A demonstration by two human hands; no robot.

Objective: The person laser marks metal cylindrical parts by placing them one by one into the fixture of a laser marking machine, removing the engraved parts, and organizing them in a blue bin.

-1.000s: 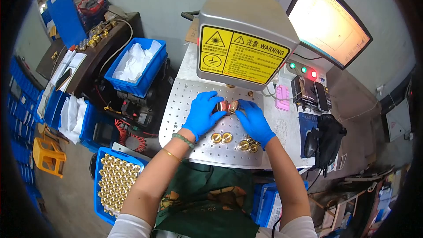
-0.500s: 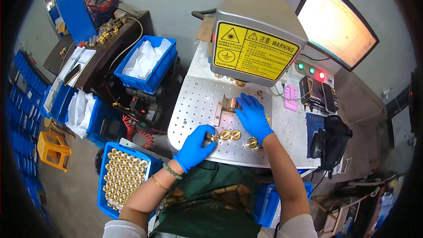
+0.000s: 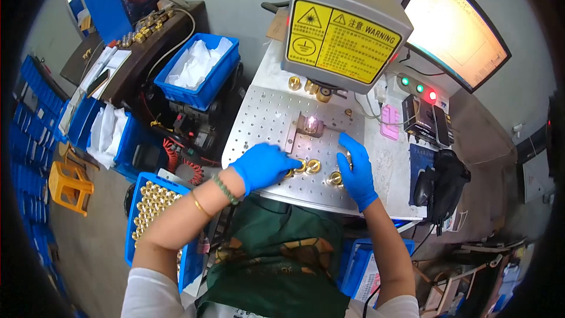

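Note:
My left hand [image 3: 265, 168], in a blue glove, is palm down at the near end of a short row of brass fittings [image 3: 313, 166]. Its fingers curl over the leftmost fitting, which is mostly covered; the thumb is hidden. My right hand [image 3: 358, 171], also gloved in blue, rests open on the right of the perforated metal plate [image 3: 247, 123], thumb and fingers apart. Between them part of a brass fitting shows; another brass fitting [image 3: 335, 178] stands just left of that hand. Farther back, a metal holder [image 3: 303, 125] carries a brass piece lit by a bright pinkish glow.
A marking machine head [image 3: 347, 29] with a yellow warning label overhangs the plate. More brass fittings [image 3: 294, 83] stand beneath it. At lower left is a blue crate [image 3: 130, 241] of brass fittings. A monitor [image 3: 459, 29], black box [image 3: 419, 119] and pink tray [image 3: 389, 122] are on the right.
My right hand has left the holder and moved toward me, to the right. My left hand has shifted forward over the row of fittings. A bright glow now shows at the holder.

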